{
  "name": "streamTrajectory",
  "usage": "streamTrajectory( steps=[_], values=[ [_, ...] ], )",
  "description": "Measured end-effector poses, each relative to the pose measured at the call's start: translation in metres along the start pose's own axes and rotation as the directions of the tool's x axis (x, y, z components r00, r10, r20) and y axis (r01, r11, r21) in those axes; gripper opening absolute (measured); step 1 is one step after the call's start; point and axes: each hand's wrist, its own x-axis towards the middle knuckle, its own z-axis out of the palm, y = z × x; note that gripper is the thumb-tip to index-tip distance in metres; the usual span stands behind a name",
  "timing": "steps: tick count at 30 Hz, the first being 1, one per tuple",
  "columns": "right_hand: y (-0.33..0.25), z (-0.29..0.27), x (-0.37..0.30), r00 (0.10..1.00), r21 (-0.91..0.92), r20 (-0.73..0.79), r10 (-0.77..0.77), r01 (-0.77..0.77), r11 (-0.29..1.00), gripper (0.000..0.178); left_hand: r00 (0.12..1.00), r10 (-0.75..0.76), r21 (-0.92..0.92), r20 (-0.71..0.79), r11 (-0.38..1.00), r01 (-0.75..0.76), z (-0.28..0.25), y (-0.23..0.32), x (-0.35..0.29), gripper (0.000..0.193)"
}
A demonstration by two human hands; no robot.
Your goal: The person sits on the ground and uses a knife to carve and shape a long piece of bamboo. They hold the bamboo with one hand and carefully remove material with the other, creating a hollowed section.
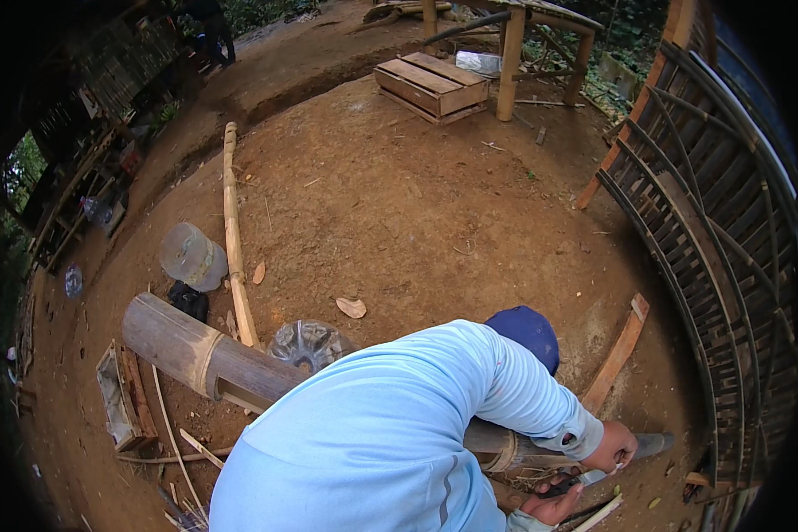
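Observation:
Neither of my hands is in the view. Right in front, a person in a light blue long-sleeved shirt [355, 434] and a dark blue cap [528, 335] bends over a thick bamboo pole [164, 332]. It runs beneath their body from left to right, with a long opening cut in its side. One hand of this person [614, 446] is closed over the pole's right end [654, 443]. Their other hand [554, 507], lower down, holds a dark-handled tool that looks like a knife [585, 479]. What the upper hand's fingers pinch is too small to tell.
A clear plastic container [191, 257], a large clear bottle [309, 346] and a long pale pole [232, 204] lie on the dirt. A wooden crate [430, 84] stands near a bamboo table [510, 66]. At right leans a slatted bamboo panel [709, 239], beside a plank [616, 355].

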Motion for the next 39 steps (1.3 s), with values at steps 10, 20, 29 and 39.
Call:
streamTrajectory(
  steps=[10,20,29,39],
  values=[
    [0.002,0.004,-0.001,1.000,-0.007,-0.017,0.003,-0.004,1.000,0.040,0.999,-0.012,0.015,0.032,1.000,0.012,-0.001,-0.001,0.000,0.021],
    [0.006,-0.004,0.002,0.995,-0.097,0.060,-0.078,0.083,0.992,0.047,0.998,0.018,0.065,0.062,0.998,-0.022,0.006,-0.009,0.003,0.023],
    [0.003,-0.001,-0.017,0.997,-0.157,-0.069,-0.028,0.017,0.987,0.046,0.987,-0.100,0.123,0.122,0.989,0.085,0.001,0.002,-0.009,0.043],
    [-0.012,-0.034,-0.041,0.979,-0.272,-0.206,-0.015,-0.043,0.961,0.044,0.966,-0.171,0.068,0.196,0.985,0.161,-0.019,0.001,0.006,0.058]
  ],
)
